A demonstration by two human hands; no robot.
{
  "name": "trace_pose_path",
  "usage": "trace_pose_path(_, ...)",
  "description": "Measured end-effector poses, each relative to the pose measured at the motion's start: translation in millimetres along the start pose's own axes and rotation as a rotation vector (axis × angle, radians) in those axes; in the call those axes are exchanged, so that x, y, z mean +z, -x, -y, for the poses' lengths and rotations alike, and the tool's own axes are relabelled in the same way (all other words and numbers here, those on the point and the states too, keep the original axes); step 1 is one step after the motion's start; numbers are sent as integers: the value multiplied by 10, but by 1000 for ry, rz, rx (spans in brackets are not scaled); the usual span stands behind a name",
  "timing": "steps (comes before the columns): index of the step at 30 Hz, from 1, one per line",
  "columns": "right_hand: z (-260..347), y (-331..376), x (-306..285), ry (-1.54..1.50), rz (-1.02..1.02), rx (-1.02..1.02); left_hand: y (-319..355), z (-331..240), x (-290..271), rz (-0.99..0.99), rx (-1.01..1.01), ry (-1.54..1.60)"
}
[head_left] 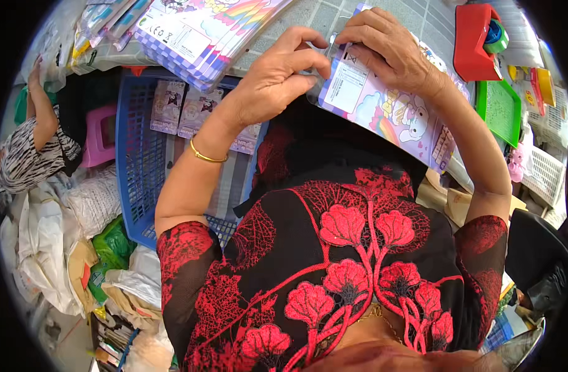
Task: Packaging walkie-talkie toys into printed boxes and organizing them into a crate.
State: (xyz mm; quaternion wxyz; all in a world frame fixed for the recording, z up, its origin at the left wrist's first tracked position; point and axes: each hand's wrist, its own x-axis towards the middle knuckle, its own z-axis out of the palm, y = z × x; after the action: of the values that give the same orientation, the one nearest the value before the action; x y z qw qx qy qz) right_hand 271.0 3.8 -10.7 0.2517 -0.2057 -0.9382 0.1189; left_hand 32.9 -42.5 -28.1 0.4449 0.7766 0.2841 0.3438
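Note:
A purple printed cardboard card (383, 108) with a rainbow and cartoon characters lies slanted at the table's near edge. My right hand (392, 53) rests over its upper part, fingers bent and gripping by its left end. Just left of that end, my left hand (287, 77) is closed in a pinch, thumb and forefinger close together. Something clear, like plastic film, shows between the hands, but what the left fingertips hold is too small to make out. Left of my left hand sits a stack of similar printed cards (200, 43).
Below the stack, a blue plastic basket (127, 155) holds several printed packs (200, 111). A red tape dispenser (473, 43) and a green tray (499, 111) stand at the right. Another person's arm (43, 118) is at far left, near a pink stool (99, 139) and heaped bags.

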Motion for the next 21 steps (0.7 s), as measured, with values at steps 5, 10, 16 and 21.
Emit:
trace_pose_path(5,79,-77,-69,-132,72,106,-31,39,-122,120,-87,114)
trace_pose_path(10,287,-34,-92,119,76,139,-61,8,-59,82,-149,221)
trace_pose_path(16,326,524,-453,262,-184,367,-107,-116,114,-50,-72,-61)
trace_pose_path(21,687,1515,-694,368,-366,1018,-98,-158,132,-80,-51,-90)
